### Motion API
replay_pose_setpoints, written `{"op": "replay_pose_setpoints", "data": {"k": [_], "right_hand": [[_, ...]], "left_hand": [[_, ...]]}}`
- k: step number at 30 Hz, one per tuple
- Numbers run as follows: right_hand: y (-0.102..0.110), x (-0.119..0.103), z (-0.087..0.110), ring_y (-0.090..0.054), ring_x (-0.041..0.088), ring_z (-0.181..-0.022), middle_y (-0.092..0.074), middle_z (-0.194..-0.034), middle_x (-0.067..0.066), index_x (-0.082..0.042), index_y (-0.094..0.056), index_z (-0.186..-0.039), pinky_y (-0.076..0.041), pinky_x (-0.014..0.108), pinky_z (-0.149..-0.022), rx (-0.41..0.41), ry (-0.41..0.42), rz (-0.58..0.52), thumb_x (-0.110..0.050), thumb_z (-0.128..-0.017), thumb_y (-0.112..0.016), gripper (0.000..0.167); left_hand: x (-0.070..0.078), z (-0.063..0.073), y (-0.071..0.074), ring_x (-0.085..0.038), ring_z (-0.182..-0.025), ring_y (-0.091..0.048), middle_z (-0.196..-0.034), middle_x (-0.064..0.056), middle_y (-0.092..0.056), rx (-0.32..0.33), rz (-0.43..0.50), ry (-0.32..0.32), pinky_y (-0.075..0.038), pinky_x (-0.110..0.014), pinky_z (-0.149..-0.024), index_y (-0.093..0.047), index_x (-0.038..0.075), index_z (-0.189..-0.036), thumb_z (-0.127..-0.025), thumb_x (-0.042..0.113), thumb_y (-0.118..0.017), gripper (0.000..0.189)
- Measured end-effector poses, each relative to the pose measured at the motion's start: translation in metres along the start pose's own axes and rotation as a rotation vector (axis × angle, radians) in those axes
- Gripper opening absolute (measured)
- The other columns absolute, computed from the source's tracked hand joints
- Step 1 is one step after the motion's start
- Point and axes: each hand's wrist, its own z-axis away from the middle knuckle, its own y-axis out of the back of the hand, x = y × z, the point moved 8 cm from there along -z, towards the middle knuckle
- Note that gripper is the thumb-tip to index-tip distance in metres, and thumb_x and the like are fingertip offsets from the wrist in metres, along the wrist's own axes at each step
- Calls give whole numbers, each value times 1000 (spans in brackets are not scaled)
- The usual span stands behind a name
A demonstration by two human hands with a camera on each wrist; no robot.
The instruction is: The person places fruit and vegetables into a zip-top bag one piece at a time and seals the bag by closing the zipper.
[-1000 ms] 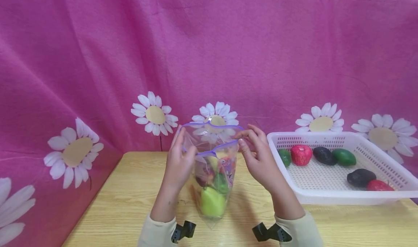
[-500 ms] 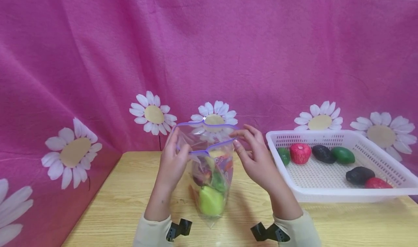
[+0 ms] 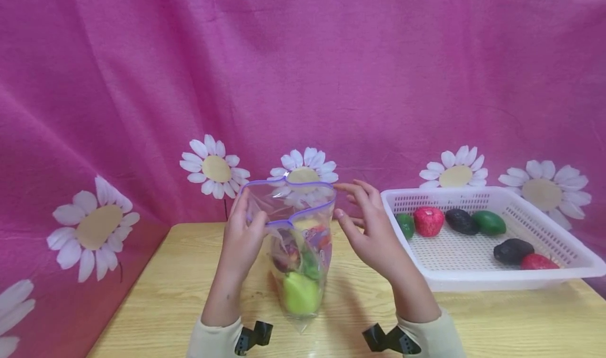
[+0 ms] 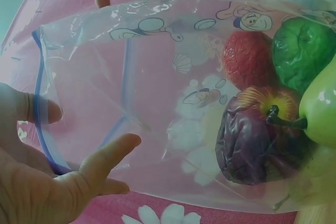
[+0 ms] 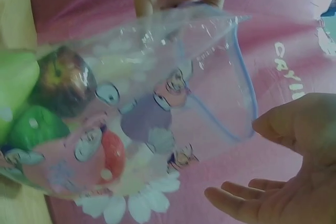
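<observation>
A clear zip bag [image 3: 326, 242] with a purple rim stands upright on the table, its mouth spread wide. Inside are a yellow-green pear [image 3: 300, 293], a dark red apple [image 5: 65, 80], a wrinkled green fruit or pepper [image 4: 304, 51] and a round red fruit [image 4: 249, 59]. My left hand [image 3: 241, 242] holds the left side of the rim, thumb on the near side and fingers farther back. Beside the right corner is my right hand [image 3: 374, 231], fingers spread. In the right wrist view its thumb tip appears to touch the rim; the other fingers stand apart from the film.
A white perforated basket [image 3: 473, 281] stands at the right of the wooden table [image 3: 180, 295]. It holds red fruits [image 3: 428, 221], dark avocado-like fruits [image 3: 513, 251] and green fruits [image 3: 490, 222]. A pink flowered cloth [image 3: 303, 73] hangs behind and at the left.
The left hand and bag rim have shifted slightly left. The right hand's fingers have come off the rim's right corner, leaving a small gap. The basket's contents look the same.
</observation>
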Motion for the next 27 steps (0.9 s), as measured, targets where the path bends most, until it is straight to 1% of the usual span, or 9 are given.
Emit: {"op": "replay_pose_setpoints", "data": {"k": [2,6,9,11,16,19,22,25,27], "right_hand": [[5,2,0,-49,44,-130,-29,-154,26,-7,-51,-143,-55,53,-95,3,-8,13,-5,-98,-60,46],[24,8,1,-46,47,-132,-31,-153,25,-5,-47,-145,-52,56,-98,18,-36,74,-7,-99,-60,47],[48,16,3,-44,48,-134,-34,-150,26,-4,-47,-145,-51,57,-98,51,-58,133,-9,-100,-59,47],[68,20,6,-44,49,-133,-37,-147,27,-4,-47,-145,-51,57,-97,93,-70,172,-9,-100,-59,47],[115,24,19,-47,47,-133,-41,-147,23,-4,-46,-146,-45,66,-99,215,-140,207,-12,-101,-57,47],[128,20,16,-49,45,-132,-43,-148,21,-3,-47,-145,-44,66,-100,227,-145,236,-14,-102,-55,46],[128,11,-2,-51,45,-128,-50,-141,23,0,-51,-141,-48,63,-96,154,-60,326,-11,-100,-57,43],[117,16,-27,-55,46,-121,-57,-132,26,5,-55,-134,-50,63,-93,-16,35,404,-6,-98,-60,38],[108,32,-42,-60,44,-114,-64,-124,25,7,-59,-128,-52,62,-92,-157,66,439,-4,-97,-61,33]], "left_hand": [[0,0,0,-28,-149,-28,-169,-13,-12,1,8,4,-52,-47,-99,-17,-5,-159,-92,6,-45,74],[1,0,1,-25,-151,-22,-169,-12,-12,6,-15,9,-44,-45,-110,-19,-5,-159,-91,6,-46,75],[1,-1,2,-24,-153,-18,-169,-12,-13,12,-35,7,-32,-44,-118,-20,-6,-158,-90,6,-47,75],[1,-1,2,-25,-153,-17,-169,-12,-13,14,-47,7,-29,-44,-120,-21,-6,-158,-90,6,-48,75],[0,0,2,-27,-153,-17,-169,-10,-12,8,-77,10,-27,-47,-121,-22,-6,-158,-91,7,-49,74],[-1,0,0,-27,-154,-14,-170,-8,-12,1,-80,14,-22,-48,-122,-22,-6,-158,-91,8,-49,74],[-2,1,0,-27,-155,-13,-170,-9,-11,1,-83,13,-21,-50,-123,-22,-5,-158,-91,9,-49,74],[-2,0,1,-28,-155,-13,-170,-8,-11,4,-87,18,-21,-51,-123,-22,-4,-159,-91,10,-50,74],[-1,0,2,-28,-155,-12,-170,-9,-10,6,-87,18,-22,-51,-122,-22,-4,-159,-91,9,-50,74]]}}
